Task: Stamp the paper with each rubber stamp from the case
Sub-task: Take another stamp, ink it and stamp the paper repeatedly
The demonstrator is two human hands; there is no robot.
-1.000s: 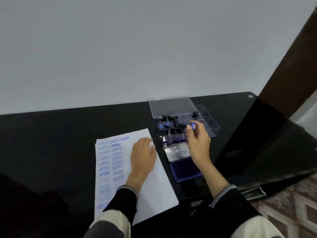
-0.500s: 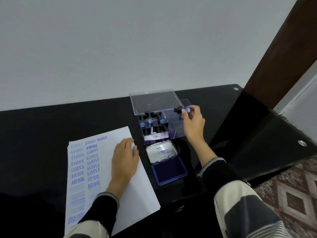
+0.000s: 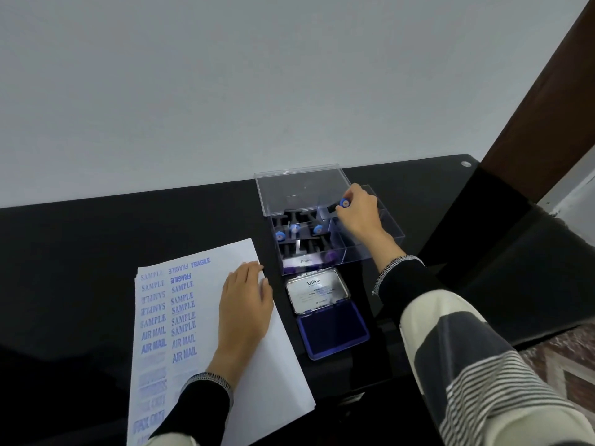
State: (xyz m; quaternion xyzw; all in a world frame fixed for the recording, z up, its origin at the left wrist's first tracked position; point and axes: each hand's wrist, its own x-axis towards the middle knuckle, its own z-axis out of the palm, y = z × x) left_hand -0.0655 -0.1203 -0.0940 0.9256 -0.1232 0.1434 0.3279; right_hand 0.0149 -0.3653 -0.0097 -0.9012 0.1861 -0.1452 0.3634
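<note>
With the right hand (image 3: 359, 214) pinching a stamp (image 3: 339, 205) over the case (image 3: 380, 252) and the left hand (image 3: 246, 304) flat on the paper (image 3: 283, 365), a slack pinch could drop it.

Head view, high, angled down over table (image 3: 80, 252), perhaps tilted

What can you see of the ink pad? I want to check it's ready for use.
The ink pad lies open on the black table, just right of the paper and directly in front of the clear stamp case. Its silver metal lid, printed Artline, is folded back toward the case. The dark blue pad is exposed in a blue tray. Neither hand touches it.
</note>
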